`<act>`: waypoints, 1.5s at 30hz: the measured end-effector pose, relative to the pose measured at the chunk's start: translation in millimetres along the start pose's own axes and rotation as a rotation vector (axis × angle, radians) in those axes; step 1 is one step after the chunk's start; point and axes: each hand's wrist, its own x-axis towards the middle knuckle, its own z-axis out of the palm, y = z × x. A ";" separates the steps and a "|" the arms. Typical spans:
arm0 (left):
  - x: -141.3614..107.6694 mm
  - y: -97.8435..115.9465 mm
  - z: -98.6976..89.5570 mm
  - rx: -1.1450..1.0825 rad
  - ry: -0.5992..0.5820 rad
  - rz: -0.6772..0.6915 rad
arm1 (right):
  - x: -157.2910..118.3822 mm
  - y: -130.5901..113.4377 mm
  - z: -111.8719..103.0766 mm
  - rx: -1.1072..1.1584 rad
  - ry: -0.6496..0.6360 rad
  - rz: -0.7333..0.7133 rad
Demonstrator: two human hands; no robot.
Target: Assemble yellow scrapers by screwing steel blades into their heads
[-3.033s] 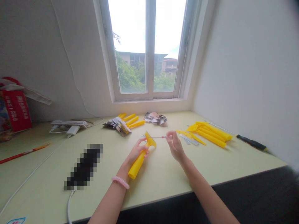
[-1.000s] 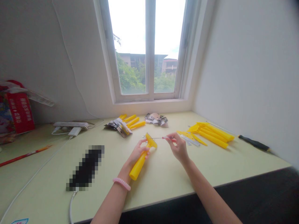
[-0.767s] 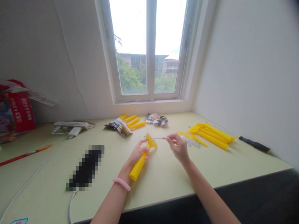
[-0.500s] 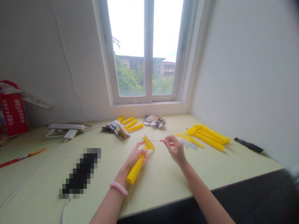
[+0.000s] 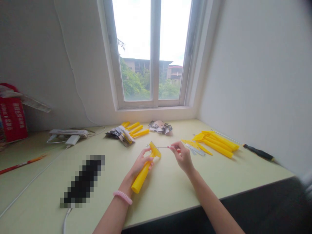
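Head view: a yellow scraper (image 5: 140,179) lies in the left hand (image 5: 143,161), raised at a slant over the tabletop (image 5: 168,191), its head pointing away and its round handle end toward the wearer. The left fingers and thumb are closed about its neck, just below the head. The right hand (image 5: 182,156) pinches a thin screwdriver (image 5: 163,147) between thumb and fingertips; the shaft runs level from there to the scraper's head, though its tip is too small to make out.

Just beyond the right hand and to its right lie flat yellow pieces (image 5: 209,151) and grey blades (image 5: 201,152), then a row of yellow handles (image 5: 218,148). Farther right, a black-handled tool (image 5: 259,151) rests near the wall.

Beyond the left hand, slightly leftward, sit carded yellow scrapers (image 5: 137,129), with crumpled packaging (image 5: 159,127) to their right. A pink coiled band (image 5: 123,197) circles the left wrist. Left of that hand is a pixelated dark object (image 5: 84,182) with a white cable (image 5: 65,221) at its near end. Well to the left and beyond are a power strip (image 5: 70,132), a red-and-orange stick (image 5: 21,164) and a red box (image 5: 14,120).
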 end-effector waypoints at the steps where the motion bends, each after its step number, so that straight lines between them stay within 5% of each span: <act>1: 0.3 0.3 0.2 0.000 0.006 -0.003 | 0.1 -0.7 -0.1 0.001 -0.002 0.003; 23: 4.5 -4.2 -1.6 -0.034 0.013 0.010 | 1.5 -7.6 2.1 0.083 -0.035 0.030; 28: 5.1 -3.0 -2.5 -0.098 0.029 0.022 | 5.9 2.0 -3.9 0.151 0.228 0.159; 31: 5.2 -0.6 -3.6 -0.168 0.081 0.055 | 8.3 16.0 -8.7 0.005 0.385 0.229; 38: 0.6 4.7 -3.0 -0.141 0.235 0.035 | 3.5 38.4 -3.7 -0.585 0.032 0.309; 45: -3.4 9.0 2.5 -0.286 0.150 0.019 | 4.4 35.9 -0.1 -0.768 -0.258 0.370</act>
